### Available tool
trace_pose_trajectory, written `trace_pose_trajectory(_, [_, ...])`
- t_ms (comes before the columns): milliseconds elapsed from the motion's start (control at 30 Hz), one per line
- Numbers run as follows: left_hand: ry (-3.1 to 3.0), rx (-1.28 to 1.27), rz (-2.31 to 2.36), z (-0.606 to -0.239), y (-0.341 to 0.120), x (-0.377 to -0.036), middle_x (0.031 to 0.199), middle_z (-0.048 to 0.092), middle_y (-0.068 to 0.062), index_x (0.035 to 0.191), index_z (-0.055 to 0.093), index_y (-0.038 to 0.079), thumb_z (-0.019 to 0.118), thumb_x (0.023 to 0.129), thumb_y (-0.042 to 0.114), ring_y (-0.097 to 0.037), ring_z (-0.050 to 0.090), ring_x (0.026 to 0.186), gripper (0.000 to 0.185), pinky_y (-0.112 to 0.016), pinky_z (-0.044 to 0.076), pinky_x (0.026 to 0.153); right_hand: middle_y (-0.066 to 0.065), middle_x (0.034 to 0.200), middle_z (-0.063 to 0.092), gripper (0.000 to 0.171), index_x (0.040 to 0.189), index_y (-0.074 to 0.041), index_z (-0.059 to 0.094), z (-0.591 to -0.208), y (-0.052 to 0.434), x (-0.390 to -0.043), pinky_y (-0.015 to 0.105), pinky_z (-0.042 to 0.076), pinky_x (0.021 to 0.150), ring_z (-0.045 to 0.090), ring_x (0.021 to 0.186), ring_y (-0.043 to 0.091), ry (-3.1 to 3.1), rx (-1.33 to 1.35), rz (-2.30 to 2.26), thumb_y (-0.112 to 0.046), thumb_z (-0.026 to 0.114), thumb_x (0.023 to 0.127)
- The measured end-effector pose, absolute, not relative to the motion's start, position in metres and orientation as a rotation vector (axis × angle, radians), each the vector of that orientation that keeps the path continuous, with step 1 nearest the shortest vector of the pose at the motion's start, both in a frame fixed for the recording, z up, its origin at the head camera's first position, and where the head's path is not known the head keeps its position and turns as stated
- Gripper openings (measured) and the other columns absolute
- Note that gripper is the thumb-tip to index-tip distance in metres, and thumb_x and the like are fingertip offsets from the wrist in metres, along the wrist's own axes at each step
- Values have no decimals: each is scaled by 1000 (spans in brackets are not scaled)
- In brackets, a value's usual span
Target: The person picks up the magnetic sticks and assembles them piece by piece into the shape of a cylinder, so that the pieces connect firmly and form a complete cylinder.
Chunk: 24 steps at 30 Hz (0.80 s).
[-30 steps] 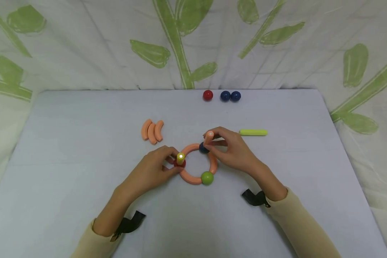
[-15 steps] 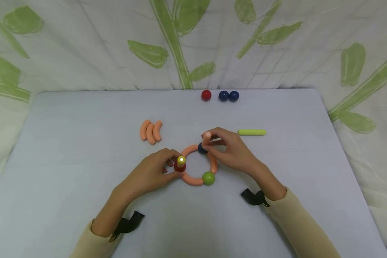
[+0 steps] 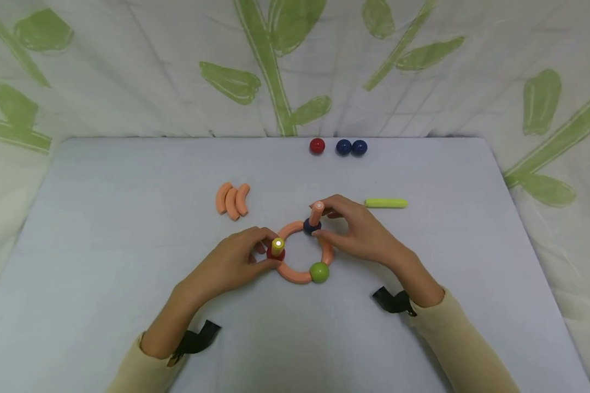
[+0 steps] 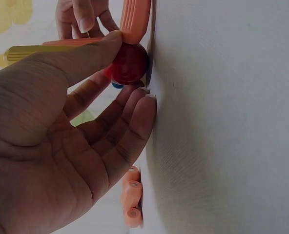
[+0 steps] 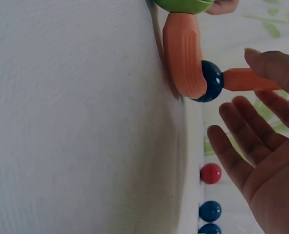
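On the white table (image 3: 128, 229) lies a ring of orange curved pieces (image 3: 295, 274) joined by a red ball (image 3: 275, 255), a dark blue ball (image 3: 308, 227) and a green ball (image 3: 319, 272). A yellow stick (image 3: 277, 245) stands on the red ball (image 4: 130, 63). My left hand (image 3: 267, 255) pinches that ball, thumb above and fingers below it on the table. An orange stick (image 3: 317, 212) stands on the blue ball (image 5: 213, 80). My right hand (image 3: 326, 219) hovers around the orange stick (image 5: 242, 80) with fingers spread; one finger touches it.
Three spare orange curved pieces (image 3: 232, 200) lie left of the ring. A light green stick (image 3: 385, 203) lies to the right. A red ball (image 3: 317, 146) and two blue balls (image 3: 351, 147) sit at the far edge, below a leaf-patterned cloth backdrop.
My right hand has loosened its pinch on the orange stick, which now stands upright on the blue ball. The left hand has stayed on the red ball.
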<state>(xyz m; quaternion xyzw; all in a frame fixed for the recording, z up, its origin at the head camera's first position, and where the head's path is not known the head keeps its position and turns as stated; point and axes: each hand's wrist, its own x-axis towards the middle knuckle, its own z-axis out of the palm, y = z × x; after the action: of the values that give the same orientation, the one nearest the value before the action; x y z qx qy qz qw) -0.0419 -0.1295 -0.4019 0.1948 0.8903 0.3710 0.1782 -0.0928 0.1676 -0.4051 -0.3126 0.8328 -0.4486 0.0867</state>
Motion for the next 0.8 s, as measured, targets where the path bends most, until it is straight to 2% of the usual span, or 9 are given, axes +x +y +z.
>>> trace_pose_trajectory(167, [2511, 558, 1027, -402, -131, -43, 113, 70, 12, 119, 68, 28, 84, 93, 28, -11, 63, 101, 31, -31, 55, 87, -3, 127, 69, 43, 135, -18, 64, -402, 175, -94, 43, 56, 107, 64, 124, 18, 2478, -926, -1290, -16, 81, 95])
trace_pose_trajectory(367, [2506, 558, 1022, -403, -132, -43, 113, 70, 13, 118, 68, 28, 86, 90, 25, -11, 63, 101, 34, -30, 55, 86, 5, 137, 67, 52, 141, -13, 62, -392, 186, -96, 47, 56, 107, 64, 128, 25, 2545, -884, -1197, -15, 83, 93])
trace_pose_trajectory(500, [2507, 557, 1024, -404, -131, -43, 110, 69, 12, 119, 68, 28, 88, 89, 25, -11, 62, 99, 36, -29, 54, 85, 10, 139, 66, 52, 142, -8, 61, -387, 191, -98, 49, 56, 107, 63, 129, 28, 2575, -836, -1145, -14, 82, 94])
trace_pose_trajectory(800, [2543, 616, 993, -404, -128, -40, 107, 68, 12, 116, 69, 29, 88, 88, 28, -11, 61, 98, 33, -30, 54, 86, 10, 138, 67, 47, 139, -8, 64, -388, 201, -101, 49, 55, 108, 63, 129, 27, 2658, -772, -1049, -16, 81, 95])
